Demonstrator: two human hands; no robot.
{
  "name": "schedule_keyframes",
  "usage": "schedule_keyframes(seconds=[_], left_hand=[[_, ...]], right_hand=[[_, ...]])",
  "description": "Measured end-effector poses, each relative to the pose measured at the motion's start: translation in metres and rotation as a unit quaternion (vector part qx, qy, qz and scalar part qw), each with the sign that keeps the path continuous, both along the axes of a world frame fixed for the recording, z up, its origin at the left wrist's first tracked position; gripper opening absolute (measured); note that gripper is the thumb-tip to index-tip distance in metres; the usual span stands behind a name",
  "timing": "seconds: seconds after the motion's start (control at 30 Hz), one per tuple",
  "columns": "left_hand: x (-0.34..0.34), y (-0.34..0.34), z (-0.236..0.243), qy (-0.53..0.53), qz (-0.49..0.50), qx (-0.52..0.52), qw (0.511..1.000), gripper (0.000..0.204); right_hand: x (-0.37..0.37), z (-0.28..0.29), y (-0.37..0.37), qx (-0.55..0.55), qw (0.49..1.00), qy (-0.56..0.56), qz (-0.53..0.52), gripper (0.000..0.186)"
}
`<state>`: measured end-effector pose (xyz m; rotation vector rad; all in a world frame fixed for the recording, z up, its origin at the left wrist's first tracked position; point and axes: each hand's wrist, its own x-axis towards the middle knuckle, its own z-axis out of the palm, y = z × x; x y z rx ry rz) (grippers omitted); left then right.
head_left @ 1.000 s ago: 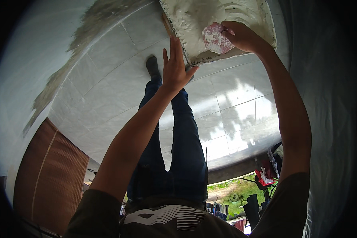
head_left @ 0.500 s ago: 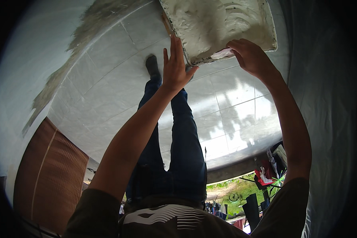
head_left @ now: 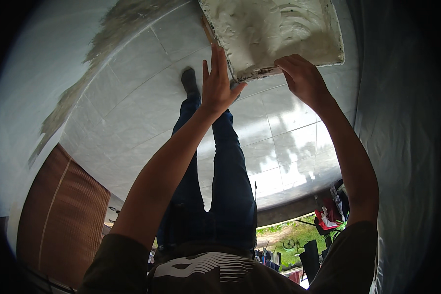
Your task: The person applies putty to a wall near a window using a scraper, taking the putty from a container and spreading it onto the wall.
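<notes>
A shallow tray (head_left: 341, 54) of creamy white, plaster-like paste (head_left: 259, 34) is at the top of the view, its surface ridged and swirled. Against its left side lies my left hand (head_left: 218, 85), open, with fingers stretched along the edge and the thumb pointing to the near corner. At the near rim, my right hand (head_left: 306, 81) is closed in a pinch with its fingertips over the edge. It grips a thin, flat scraper (head_left: 273, 70), seen nearly edge-on and mostly covered by the fingers. What supports the tray underneath is hidden.
My legs (head_left: 228, 161) stand below on a pale tiled floor (head_left: 132, 108). A wall (head_left: 44, 73) with a rough grey strip curves along the left. A brown corrugated panel (head_left: 68, 215) is lower left; a translucent sheet (head_left: 397, 161) hangs right. Grass (head_left: 299, 240) shows outside.
My right hand has shifted slightly left along the near rim and turned. The scraper's pale face, visible before, now shows only as a narrow edge. My left hand has barely moved.
</notes>
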<state>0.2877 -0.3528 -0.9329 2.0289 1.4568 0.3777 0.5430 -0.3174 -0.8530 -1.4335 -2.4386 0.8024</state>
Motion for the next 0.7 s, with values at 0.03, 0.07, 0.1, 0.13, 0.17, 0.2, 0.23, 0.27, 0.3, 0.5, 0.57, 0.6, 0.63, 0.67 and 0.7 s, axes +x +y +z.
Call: schedule_keyframes(seconds=[0.03,0.07,0.1,0.13,0.17,0.2,0.23,0.27,0.3,0.5,0.57,0.6,0.63,0.67,0.7], left_hand=[[0.001,0.0,0.0,0.001,0.0,-0.001,1.0,0.124],[0.003,0.001,0.001,-0.002,-0.003,0.003,1.0,0.124],[0.003,0.001,0.001,-0.005,-0.007,0.007,1.0,0.125],[0.003,0.001,0.0,-0.006,-0.007,0.006,1.0,0.125],[0.001,0.001,-0.001,-0.002,-0.006,0.003,1.0,0.124],[0.001,0.0,-0.001,0.003,-0.005,0.001,1.0,0.124],[0.002,0.0,-0.001,0.002,-0.007,0.001,1.0,0.124],[0.003,0.0,-0.001,-0.004,-0.006,0.0,1.0,0.123],[0.004,-0.001,0.0,-0.01,-0.005,0.0,1.0,0.123],[0.003,0.0,0.0,-0.014,-0.005,0.001,1.0,0.121],[0.002,0.0,-0.001,-0.016,-0.005,0.002,1.0,0.121],[0.001,-0.001,-0.001,-0.018,-0.004,0.004,1.0,0.121],[0.002,0.0,-0.001,-0.018,-0.006,0.005,1.0,0.121],[0.003,0.0,0.0,-0.016,-0.007,0.005,1.0,0.121],[0.004,0.0,0.001,-0.014,-0.008,0.006,1.0,0.121]], right_hand=[[0.004,0.005,-0.001,-0.002,0.997,0.036,-0.074,0.017],[0.014,0.001,-0.002,-0.032,0.991,0.033,-0.122,0.016],[0.02,-0.002,-0.002,-0.026,0.986,0.062,-0.155,0.02],[0.024,0.0,0.001,-0.089,0.976,0.063,-0.187,0.022],[0.028,0.002,0.004,-0.15,0.962,0.064,-0.218,0.024],[0.031,-0.001,0.004,-0.151,0.962,0.064,-0.219,0.024],[0.036,-0.006,0.004,-0.17,0.954,0.076,-0.236,0.023],[0.04,-0.011,0.004,-0.188,0.945,0.088,-0.252,0.023],[0.046,-0.014,0.003,-0.188,0.945,0.088,-0.254,0.023],[0.048,-0.021,0.004,-0.166,0.954,0.094,-0.23,0.024],[0.046,-0.024,0.002,-0.169,0.953,0.151,-0.2,0.021],[0.046,-0.024,0.002,-0.169,0.953,0.151,-0.199,0.021],[0.046,-0.022,-0.001,-0.141,0.969,0.118,-0.165,0.02],[0.046,-0.02,-0.004,-0.113,0.981,0.085,-0.13,0.019],[0.046,-0.017,-0.007,-0.112,0.981,0.085,-0.132,0.019]])
